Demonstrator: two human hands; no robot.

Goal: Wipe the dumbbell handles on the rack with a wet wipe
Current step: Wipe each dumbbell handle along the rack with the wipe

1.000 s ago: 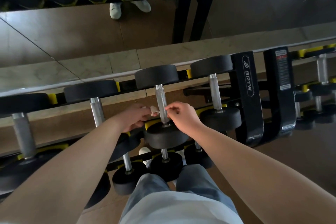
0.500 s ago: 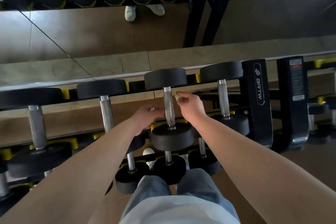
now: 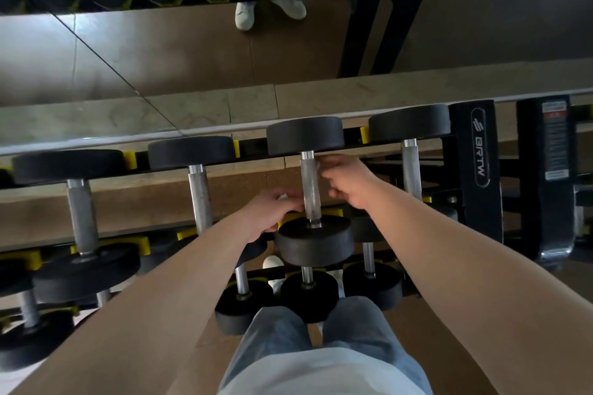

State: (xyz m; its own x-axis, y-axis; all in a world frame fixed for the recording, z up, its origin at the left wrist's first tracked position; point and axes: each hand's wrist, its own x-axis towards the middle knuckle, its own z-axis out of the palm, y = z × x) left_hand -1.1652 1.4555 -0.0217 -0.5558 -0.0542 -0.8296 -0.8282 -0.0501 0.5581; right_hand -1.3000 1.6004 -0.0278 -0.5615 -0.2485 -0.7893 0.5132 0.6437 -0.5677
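The handle [image 3: 310,189] is seemingly being wiped, the wipe [image 3: 284,197] pinched in the left hand [image 3: 272,213], the right hand's [image 3: 349,183] hold not discernible; a full-length stroke is probably needed next.

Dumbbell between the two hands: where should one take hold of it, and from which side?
Grip the steel handle at its middle, coming from above. It lies across the rack with its top open; the wide black heads close both ends, and neighbouring dumbbells stand on either side.

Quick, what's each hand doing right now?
Left hand: holding the wet wipe beside the dumbbell handle.
Right hand: fingers curled at the handle's top; grip cannot be told.
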